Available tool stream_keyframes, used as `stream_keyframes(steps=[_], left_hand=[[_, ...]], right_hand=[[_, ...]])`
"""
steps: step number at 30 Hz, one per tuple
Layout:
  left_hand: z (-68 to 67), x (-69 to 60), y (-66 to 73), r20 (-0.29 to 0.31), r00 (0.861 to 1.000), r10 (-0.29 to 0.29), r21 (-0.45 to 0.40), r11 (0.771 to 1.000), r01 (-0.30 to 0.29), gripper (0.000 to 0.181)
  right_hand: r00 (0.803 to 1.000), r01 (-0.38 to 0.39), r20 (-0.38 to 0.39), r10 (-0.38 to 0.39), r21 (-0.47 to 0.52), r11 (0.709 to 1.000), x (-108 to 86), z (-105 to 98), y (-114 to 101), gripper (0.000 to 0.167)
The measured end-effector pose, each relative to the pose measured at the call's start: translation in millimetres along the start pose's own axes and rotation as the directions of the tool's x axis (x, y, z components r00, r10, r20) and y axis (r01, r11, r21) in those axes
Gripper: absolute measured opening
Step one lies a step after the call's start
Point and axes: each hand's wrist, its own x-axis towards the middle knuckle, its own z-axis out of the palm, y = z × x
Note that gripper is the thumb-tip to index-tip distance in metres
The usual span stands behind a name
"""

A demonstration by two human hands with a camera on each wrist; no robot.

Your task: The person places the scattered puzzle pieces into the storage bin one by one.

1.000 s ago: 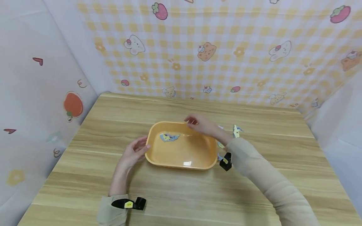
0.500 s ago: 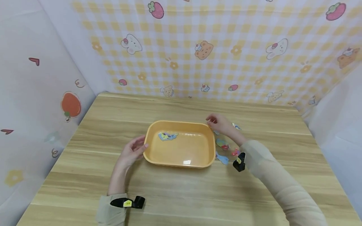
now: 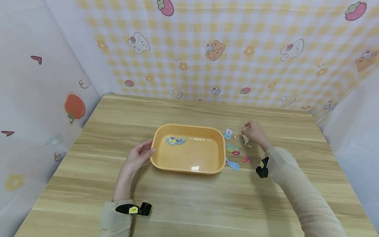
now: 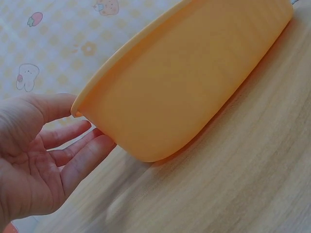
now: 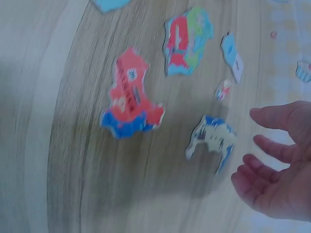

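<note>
A yellow-orange plastic tub (image 3: 189,171) stands on the table; one blue-and-yellow puzzle piece (image 3: 175,141) lies inside. My left hand (image 3: 140,154) holds the tub's left end, thumb over the rim and fingers against the outer wall, as the left wrist view shows. My right hand (image 3: 255,133) hovers by a cream-and-blue puzzle piece (image 5: 214,138) right of the tub. Its fingers are apart and relaxed, with nothing between them. Near it lie a red-and-blue piece (image 5: 130,94), a green-and-red piece (image 5: 187,41), a blue-and-white piece (image 5: 232,56) and a tiny piece (image 5: 223,90).
Close to the tub's lower right corner lies a blue puzzle piece (image 3: 233,165). The wooden table (image 3: 189,204) reaches back to a checked cloth (image 3: 189,59) with cartoon prints. White cloth hangs on both sides.
My right hand has moved right, from over the tub's far rim to the loose puzzle pieces, uncovering several of them. The left hand stays at the tub's left end.
</note>
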Motion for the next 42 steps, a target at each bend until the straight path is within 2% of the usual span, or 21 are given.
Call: stream_keyframes(steps=[3, 7, 12, 15, 20, 24, 29, 37, 42], left_hand=[[0.0, 0.2, -0.1, -0.001, 1.0, -0.003, -0.006, 1.0, 0.003, 0.054], [0.3, 0.9, -0.8, 0.005, 1.0, 0.003, -0.006, 1.0, -0.003, 0.055], [0.5, 1.5, -2.1, 0.012, 1.0, 0.005, -0.01, 1.0, -0.005, 0.055], [0.2, 1.1, -1.7, 0.01, 1.0, 0.003, -0.01, 1.0, -0.003, 0.054], [0.1, 0.9, -1.8, 0.01, 1.0, 0.001, -0.009, 1.0, -0.001, 0.053], [-0.1, 0.9, -2.0, 0.018, 1.0, 0.004, -0.011, 1.0, -0.004, 0.054], [-0.3, 0.9, -2.1, 0.019, 1.0, 0.008, -0.012, 1.0, -0.008, 0.053], [0.6, 0.6, -1.5, 0.008, 1.0, -0.003, -0.005, 1.0, 0.003, 0.052], [0.7, 1.0, -1.7, 0.004, 1.0, -0.002, -0.005, 1.0, 0.002, 0.052]], right_hand=[[0.998, -0.064, 0.025, 0.065, -0.038, 0.997, -1.1, -2, 9, 0.052], [0.993, -0.106, 0.045, 0.109, -0.056, 0.993, -1.0, -2, 18, 0.057], [0.986, -0.165, 0.019, 0.166, -0.046, 0.985, 0.7, 0, 21, 0.061], [0.981, -0.192, 0.002, 0.192, -0.01, 0.981, 0.7, 1, 21, 0.054], [0.977, -0.213, 0.013, 0.213, 0.079, 0.974, 4.5, 1, 22, 0.028], [0.978, -0.208, 0.027, 0.207, 0.176, 0.962, 6.0, 3, 19, 0.024], [0.986, -0.159, -0.007, 0.165, 0.24, 0.958, 1.6, 7, 13, 0.047], [0.987, -0.107, -0.093, 0.129, 0.209, 0.972, -1.7, 6, 12, 0.041], [0.981, -0.083, -0.154, 0.121, 0.235, 0.969, -3.3, 1, 6, 0.043]])
